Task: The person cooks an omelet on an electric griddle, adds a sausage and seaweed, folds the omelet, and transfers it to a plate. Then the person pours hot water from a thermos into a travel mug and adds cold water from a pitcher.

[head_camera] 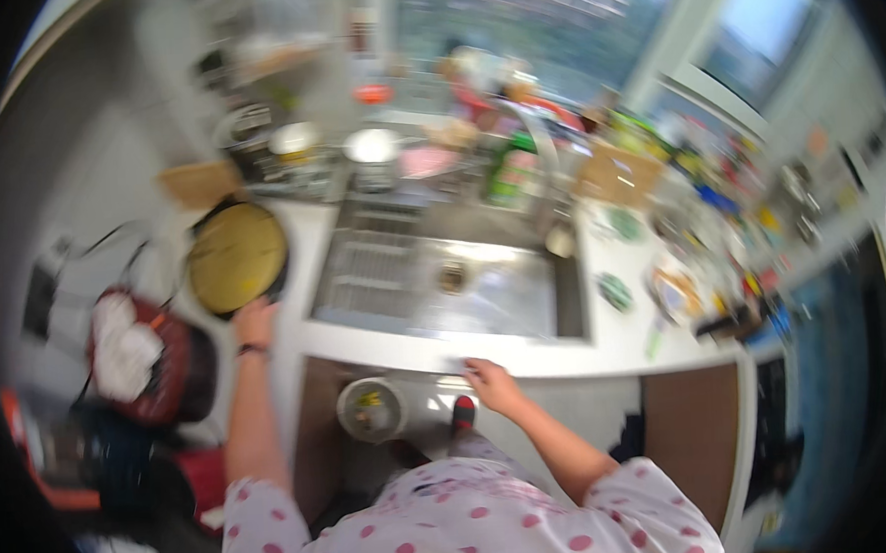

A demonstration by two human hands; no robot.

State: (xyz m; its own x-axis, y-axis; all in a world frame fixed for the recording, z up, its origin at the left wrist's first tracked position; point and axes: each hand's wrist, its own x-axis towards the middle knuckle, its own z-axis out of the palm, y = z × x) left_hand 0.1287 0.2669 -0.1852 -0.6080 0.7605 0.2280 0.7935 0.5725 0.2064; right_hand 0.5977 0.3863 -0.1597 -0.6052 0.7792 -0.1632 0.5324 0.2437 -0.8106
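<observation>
My left hand (pixel 255 321), a dark band at its wrist, is at the near rim of a round dark-edged pan (pixel 237 257) with a yellowish inside. The pan lies on the white counter left of the sink. Blur hides whether my fingers grip the rim or only touch it. My right hand (pixel 491 385) is by the counter's front edge (pixel 447 356), below the sink, with fingers partly curled. Whether something small is between its fingertips is too blurred to tell. Before me is a stainless steel sink (pixel 489 296) with a rack (pixel 371 269) across its left side.
A dark red appliance (pixel 151 367) with a white cloth (pixel 123 346) on it stands left of my left forearm. A green bottle (pixel 512 169) stands behind the sink near the faucet (pixel 545 140). Dishes and packets crowd the right counter. A bin (pixel 372 409) is below the counter.
</observation>
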